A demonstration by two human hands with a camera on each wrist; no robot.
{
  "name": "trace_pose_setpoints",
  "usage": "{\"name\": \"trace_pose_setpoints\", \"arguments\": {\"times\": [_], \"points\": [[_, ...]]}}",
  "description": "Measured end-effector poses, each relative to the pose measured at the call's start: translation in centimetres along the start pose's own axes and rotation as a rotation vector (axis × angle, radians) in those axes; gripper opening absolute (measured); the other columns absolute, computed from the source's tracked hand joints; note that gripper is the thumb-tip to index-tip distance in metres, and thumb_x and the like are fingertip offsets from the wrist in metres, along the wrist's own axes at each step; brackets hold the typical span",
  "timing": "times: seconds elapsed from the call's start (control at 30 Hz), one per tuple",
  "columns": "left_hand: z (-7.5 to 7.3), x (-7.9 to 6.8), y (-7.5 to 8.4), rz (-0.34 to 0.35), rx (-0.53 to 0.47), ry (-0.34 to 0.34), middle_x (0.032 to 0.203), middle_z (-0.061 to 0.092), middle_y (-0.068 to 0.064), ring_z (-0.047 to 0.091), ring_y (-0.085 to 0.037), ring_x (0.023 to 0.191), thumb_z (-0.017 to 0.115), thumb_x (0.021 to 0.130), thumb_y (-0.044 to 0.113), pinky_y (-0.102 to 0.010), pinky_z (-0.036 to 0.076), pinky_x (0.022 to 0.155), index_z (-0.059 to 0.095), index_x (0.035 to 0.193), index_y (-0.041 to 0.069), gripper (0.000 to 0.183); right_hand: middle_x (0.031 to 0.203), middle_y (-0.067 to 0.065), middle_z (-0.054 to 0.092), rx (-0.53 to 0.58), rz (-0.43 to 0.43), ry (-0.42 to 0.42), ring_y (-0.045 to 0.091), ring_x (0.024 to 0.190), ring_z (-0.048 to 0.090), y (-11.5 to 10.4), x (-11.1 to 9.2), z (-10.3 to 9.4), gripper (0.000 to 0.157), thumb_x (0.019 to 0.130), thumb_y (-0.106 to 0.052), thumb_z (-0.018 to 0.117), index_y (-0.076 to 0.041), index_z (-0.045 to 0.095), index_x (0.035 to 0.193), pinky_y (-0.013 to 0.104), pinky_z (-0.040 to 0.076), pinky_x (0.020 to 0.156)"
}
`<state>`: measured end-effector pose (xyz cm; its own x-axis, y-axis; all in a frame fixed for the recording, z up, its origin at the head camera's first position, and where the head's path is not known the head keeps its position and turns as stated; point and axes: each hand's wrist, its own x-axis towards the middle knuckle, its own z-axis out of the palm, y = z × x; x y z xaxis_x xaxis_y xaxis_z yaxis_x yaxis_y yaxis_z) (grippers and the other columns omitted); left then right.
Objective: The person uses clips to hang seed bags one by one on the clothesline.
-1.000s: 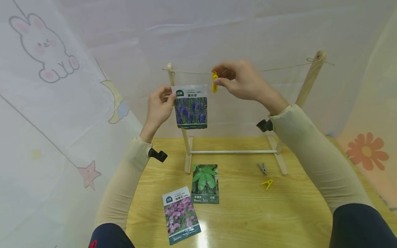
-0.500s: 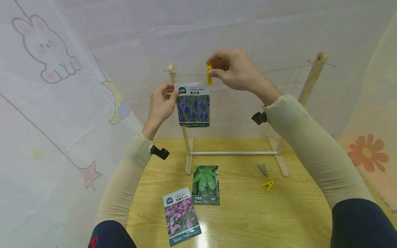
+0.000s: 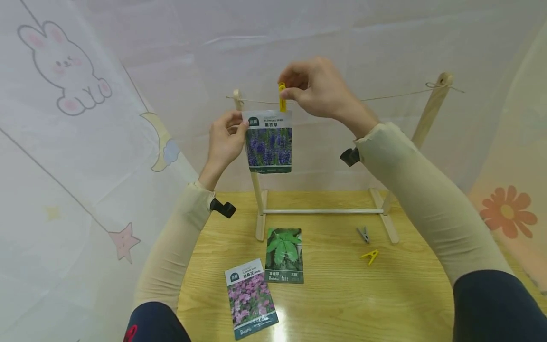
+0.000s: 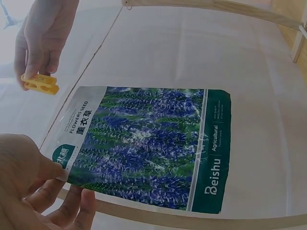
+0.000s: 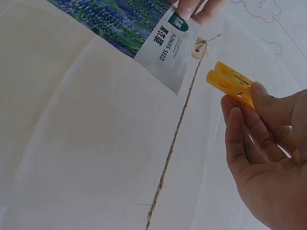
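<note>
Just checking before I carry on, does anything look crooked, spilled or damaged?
Only the pink packet on the table: it lies slanted, while the green packet beside it lies nearly straight. The purple packet looks undamaged, and I see no spill.

Packets point(image 3: 252, 299) on table point(image 3: 337, 299), pegs point(image 3: 370, 257) right

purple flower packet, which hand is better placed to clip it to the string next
Probably the right hand: it pinches a yellow clothespin near the string. The left hand seems better kept where it is, holding the purple flower packet at a top corner.
</note>
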<state>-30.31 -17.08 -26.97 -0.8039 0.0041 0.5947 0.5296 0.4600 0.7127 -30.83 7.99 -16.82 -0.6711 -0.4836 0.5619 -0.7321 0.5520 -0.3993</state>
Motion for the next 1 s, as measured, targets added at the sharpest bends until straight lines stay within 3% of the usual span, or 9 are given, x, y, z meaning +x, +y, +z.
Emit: {"name": "trace_pose_setpoints", "arguments": {"times": [0.57, 1.0], "points": [[0.4, 0.4, 0.3, 0.010, -0.015, 0.016, 0.113, 0.076, -0.025, 0.076, -0.038, 0.104, 0.064, 0.106, 0.004, -0.046, 0.063, 0.094, 0.071, 0.122, -0.008, 0.021, 0.107, 0.012, 0.080, 0.050, 0.085, 0.052, 0.013, 0.088, 0.070, 0.2, 2.1, 0.5, 0.016, 0.101, -0.012, 0.076, -0.001, 0.078, 0.112, 0.021, 0.052, 0.078], [0.4, 0.5, 0.0, -0.005, 0.021, 0.018, 0.116, 0.076, -0.024, 0.076, -0.035, 0.108, 0.063, 0.107, 0.004, -0.042, 0.063, 0.097, 0.071, 0.123, -0.007, 0.022, 0.109, 0.012, 0.080, 0.071, 0.100, 0.024, 0.015, 0.091, 0.072, 0.5, 2.7, 1.2, 0.017, 0.101, -0.011, 0.076, -0.001, 0.078, 0.114, 0.022, 0.054, 0.079]]}}
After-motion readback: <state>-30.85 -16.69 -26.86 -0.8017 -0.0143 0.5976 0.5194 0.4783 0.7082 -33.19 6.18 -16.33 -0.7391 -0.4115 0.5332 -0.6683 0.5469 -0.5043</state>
